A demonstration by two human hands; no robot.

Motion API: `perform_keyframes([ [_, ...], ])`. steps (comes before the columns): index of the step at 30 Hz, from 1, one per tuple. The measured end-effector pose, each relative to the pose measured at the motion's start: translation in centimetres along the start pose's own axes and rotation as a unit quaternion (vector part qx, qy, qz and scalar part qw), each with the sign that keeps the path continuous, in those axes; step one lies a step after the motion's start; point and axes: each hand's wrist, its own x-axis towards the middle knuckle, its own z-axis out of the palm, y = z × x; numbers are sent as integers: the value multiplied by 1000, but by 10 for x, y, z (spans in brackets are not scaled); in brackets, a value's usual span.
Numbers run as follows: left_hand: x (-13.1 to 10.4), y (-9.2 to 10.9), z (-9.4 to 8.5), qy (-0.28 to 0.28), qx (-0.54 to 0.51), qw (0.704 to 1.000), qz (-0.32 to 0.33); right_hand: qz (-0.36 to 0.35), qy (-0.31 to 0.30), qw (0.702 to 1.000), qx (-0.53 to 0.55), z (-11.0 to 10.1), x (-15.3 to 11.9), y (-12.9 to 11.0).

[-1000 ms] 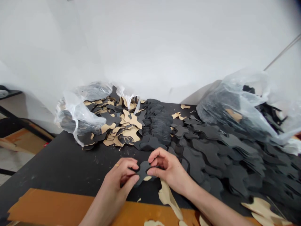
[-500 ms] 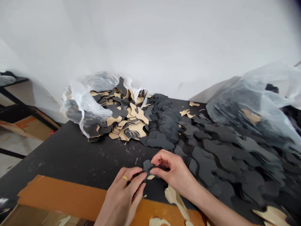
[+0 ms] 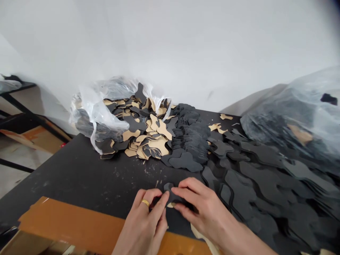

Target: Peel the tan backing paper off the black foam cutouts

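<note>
Between my hands, low over the black table, is a dark grey wavy-edged cut-out piece (image 3: 168,186), mostly covered by my fingers. My left hand (image 3: 150,216), with a gold ring, has its fingertips closed on the left side of this piece. From the right, my right hand (image 3: 202,202) grips it with the index finger above and the thumb lower down. A small beige scrap (image 3: 170,205) shows by the right thumb. Under the right wrist lies a beige backing strip (image 3: 198,232), partly hidden.
An open plastic bag (image 3: 99,115) spills black and beige cut-outs (image 3: 156,141) at the back left. Beside them stand stacked black pieces (image 3: 190,132). Dark pieces (image 3: 265,177) cover the right side, before another filled bag (image 3: 289,113). Brown tape (image 3: 71,223) runs along the front edge.
My right hand has moved slightly down and right, its thumb shifting lower beside the beige scrap. My left index finger now reaches further over the dark piece. The view has shifted slightly.
</note>
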Motion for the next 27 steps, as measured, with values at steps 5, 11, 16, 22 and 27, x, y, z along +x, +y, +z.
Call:
perform_keyframes([
  [5,1,-2,2,14,6,1000,4,-16,-8,1000,-26,2,-2,2],
  [11,4,-2,-1,6,34,999,16,-38,9,998,-52,3,-1,5],
  [16,3,-2,-1,3,41,999,13,-42,13,997,-58,6,-1,6],
  [22,4,-1,0,-3,49,999,14,-41,6,998,-52,5,0,7],
  [27,4,0,0,-3,48,999,18,-41,9,998,-47,5,1,5],
])
